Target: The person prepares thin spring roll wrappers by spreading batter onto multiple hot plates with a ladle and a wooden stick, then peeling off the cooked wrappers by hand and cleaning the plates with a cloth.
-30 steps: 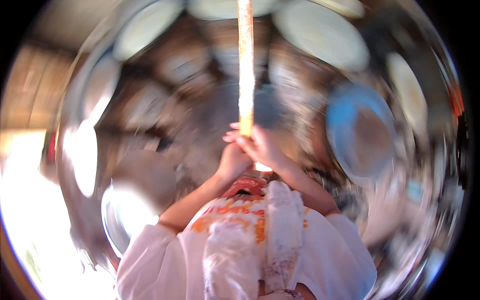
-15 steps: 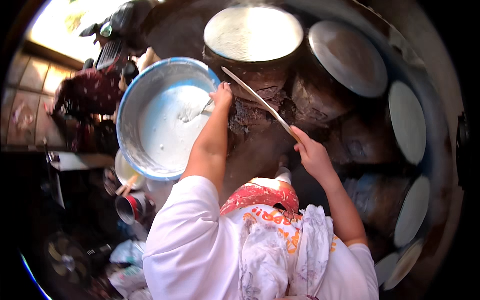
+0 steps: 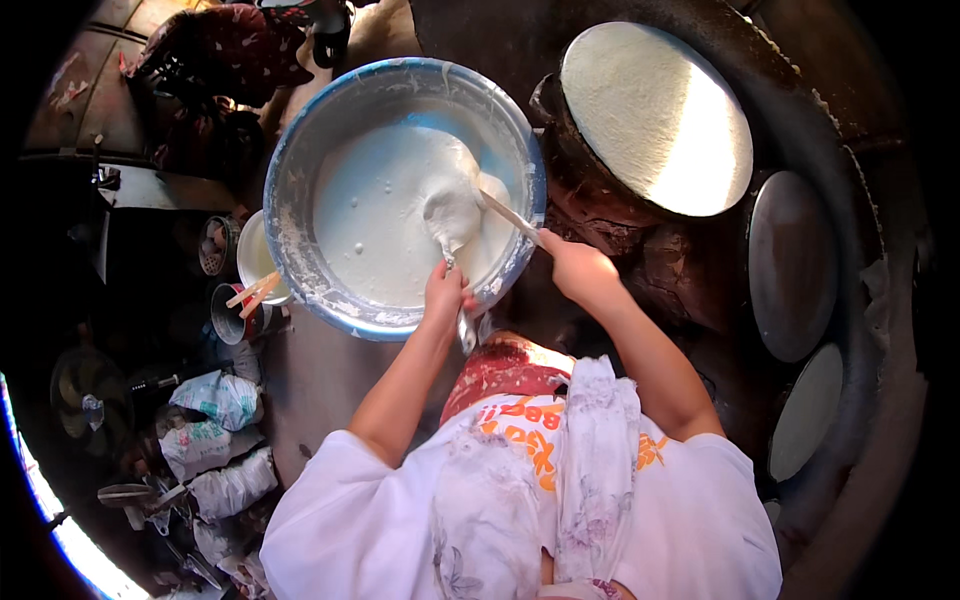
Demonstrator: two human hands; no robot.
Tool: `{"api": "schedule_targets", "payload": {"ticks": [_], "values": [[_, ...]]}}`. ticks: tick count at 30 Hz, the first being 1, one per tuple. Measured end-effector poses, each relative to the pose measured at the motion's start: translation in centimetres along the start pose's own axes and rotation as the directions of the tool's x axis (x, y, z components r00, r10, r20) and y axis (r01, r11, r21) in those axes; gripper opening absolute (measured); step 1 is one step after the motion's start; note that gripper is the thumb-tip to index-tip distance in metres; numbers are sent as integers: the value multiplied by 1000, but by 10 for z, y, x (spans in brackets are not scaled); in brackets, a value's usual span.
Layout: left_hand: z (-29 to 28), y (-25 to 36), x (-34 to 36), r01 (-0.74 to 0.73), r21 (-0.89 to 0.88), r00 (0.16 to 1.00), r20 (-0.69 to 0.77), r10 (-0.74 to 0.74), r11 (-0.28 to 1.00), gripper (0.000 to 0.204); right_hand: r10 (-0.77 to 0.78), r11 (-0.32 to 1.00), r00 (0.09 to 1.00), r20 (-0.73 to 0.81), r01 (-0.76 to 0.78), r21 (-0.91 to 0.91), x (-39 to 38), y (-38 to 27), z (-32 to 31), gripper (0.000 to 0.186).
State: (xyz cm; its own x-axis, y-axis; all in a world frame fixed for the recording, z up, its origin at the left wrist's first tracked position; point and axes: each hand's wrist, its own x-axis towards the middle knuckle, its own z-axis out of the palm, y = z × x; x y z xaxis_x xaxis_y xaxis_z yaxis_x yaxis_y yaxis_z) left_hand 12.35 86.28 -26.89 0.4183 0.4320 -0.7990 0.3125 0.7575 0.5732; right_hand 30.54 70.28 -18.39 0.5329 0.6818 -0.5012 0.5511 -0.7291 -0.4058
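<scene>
A wide blue basin point(image 3: 294, 205) holds thick white batter point(image 3: 365, 215). Close to its near rim, my left hand point(image 3: 445, 297) is closed round the handle of a ladle point(image 3: 452, 215). The ladle's bowl is coated and heaped with batter, over the right part of the pool. My right hand point(image 3: 583, 270) grips a long, flat wooden stick point(image 3: 512, 218) at the basin's right rim. The stick's far end reaches to the batter beside the ladle; its tip is partly hidden by batter.
Right of the basin, a round pan point(image 3: 640, 115) carries a white layer. A grey round lid point(image 3: 793, 265) and a pale disc point(image 3: 806, 412) follow along the curved counter. At left stand a white bucket point(image 3: 253, 250), a red-rimmed can point(image 3: 228, 312), a fan point(image 3: 90, 402) and plastic bags point(image 3: 218, 410).
The ladle has come up toward the near rim, loaded with batter. My right hand has brought the stick from beside the pans into the basin. The view has shifted.
</scene>
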Motion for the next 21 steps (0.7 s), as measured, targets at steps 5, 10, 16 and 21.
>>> {"api": "schedule_targets", "payload": {"ticks": [5, 10, 16, 21], "values": [[23, 49, -6, -183, 155, 982, -14, 187, 971, 60, 30, 999, 998, -51, -32, -36, 10, -4, -23, 54], [24, 82, 31, -287, 297, 957, 55, 284, 911, 59, 16, 997, 997, -74, -21, -70, -9, 9, -32, 61], [43, 74, 122, -219, 323, 972, -9, 235, 921, 60, 175, 973, 985, -2, -173, -155, 20, -16, -14, 68], [84, 43, 106, 88, -406, 996, 48, -75, 909, 33, 76, 987, 997, -31, -71, 141, 3, -24, 39, 57]]}}
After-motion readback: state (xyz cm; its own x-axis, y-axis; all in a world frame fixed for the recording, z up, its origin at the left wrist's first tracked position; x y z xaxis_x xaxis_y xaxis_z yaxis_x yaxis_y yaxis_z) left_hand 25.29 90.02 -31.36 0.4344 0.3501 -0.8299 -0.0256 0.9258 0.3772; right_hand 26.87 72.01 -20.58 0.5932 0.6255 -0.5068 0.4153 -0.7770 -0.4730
